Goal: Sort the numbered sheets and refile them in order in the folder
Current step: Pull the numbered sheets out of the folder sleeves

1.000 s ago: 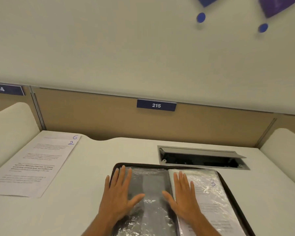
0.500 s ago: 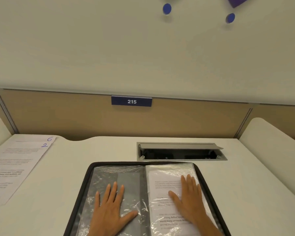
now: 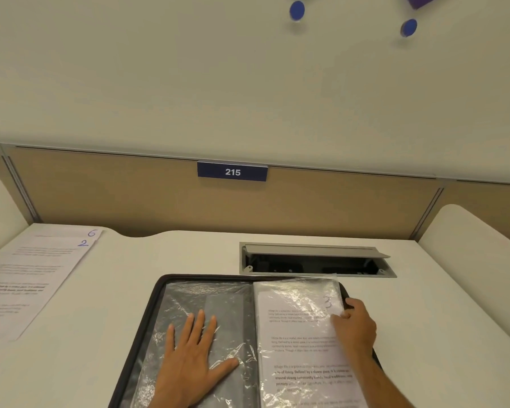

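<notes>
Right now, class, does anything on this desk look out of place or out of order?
Yes. Two sheets lie loose at the desk's left edge, outside the folder, stacked slightly offset with 2 on top of 6. The sheet still sleeved on the right is marked 3. The desk's cable hatch stands open.

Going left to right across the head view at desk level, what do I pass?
Loose sheets marked 6 and 2 → left hand flat on the empty plastic sleeve → sheet marked 3 in the folder → right hand pinching that sleeve's right edge.
</notes>
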Motion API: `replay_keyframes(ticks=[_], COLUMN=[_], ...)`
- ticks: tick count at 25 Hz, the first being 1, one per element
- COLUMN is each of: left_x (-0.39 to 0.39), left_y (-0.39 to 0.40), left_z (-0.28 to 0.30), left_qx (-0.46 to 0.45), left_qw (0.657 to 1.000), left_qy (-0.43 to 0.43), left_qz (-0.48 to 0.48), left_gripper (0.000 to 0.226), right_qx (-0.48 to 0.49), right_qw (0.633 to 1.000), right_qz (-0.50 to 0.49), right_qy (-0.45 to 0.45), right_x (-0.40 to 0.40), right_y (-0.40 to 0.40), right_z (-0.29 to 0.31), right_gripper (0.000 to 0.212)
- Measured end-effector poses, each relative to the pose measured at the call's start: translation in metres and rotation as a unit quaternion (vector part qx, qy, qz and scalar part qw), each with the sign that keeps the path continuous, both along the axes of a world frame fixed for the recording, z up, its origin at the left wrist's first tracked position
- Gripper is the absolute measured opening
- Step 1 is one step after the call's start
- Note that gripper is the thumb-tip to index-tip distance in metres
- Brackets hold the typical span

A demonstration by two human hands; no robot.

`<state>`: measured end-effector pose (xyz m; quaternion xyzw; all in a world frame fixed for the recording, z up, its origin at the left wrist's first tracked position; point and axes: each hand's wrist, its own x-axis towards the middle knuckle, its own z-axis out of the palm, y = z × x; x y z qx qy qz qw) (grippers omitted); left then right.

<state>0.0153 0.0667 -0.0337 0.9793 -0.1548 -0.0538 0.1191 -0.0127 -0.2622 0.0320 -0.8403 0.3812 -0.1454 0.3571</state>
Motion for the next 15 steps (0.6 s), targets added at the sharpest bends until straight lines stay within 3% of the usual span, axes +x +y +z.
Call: replay_keyframes(ticks=[3,5,9,11,13,15], left_x=[-0.001,-0.002,0.002,0.001,-0.001,0.000], left_y=[0.001,0.000,-0.004,-0.022,-0.048,-0.073], left_z=[0.000,0.007,0.037,0.063,0.101,0.138], left_qx=[0.019,0.029,-0.004,-0.120,-0.318,-0.439], left_qw=[1.000,1.000,0.999,0.990,0.943,0.891], left_qy=[-0.004,0.001,0.031,0.067,0.075,0.092], left_qz=[-0.007,-0.011,0.019,0.034,0.059,0.065], left_gripper=[0.096,0.098,0.110,0.101,0.080,0.068], right_qx=[-0.017,0.013,0.178,0.245,0.301,0.355], right_qw=[0.999,0.995,0.968,0.947,0.926,0.903], right_qz=[0.021,0.055,0.142,0.193,0.226,0.240], right_qy=[0.036,0.079,0.107,0.078,0.039,0.007], right_x=[-0.003,0.004,0.013,0.016,0.021,0.026], right_y=[0.000,-0.001,0.009,0.024,0.045,0.069], right_z=[0.012,0.023,0.075,0.105,0.126,0.138], right_gripper=[0.006,0.029,0.013,0.015,0.019,0.022])
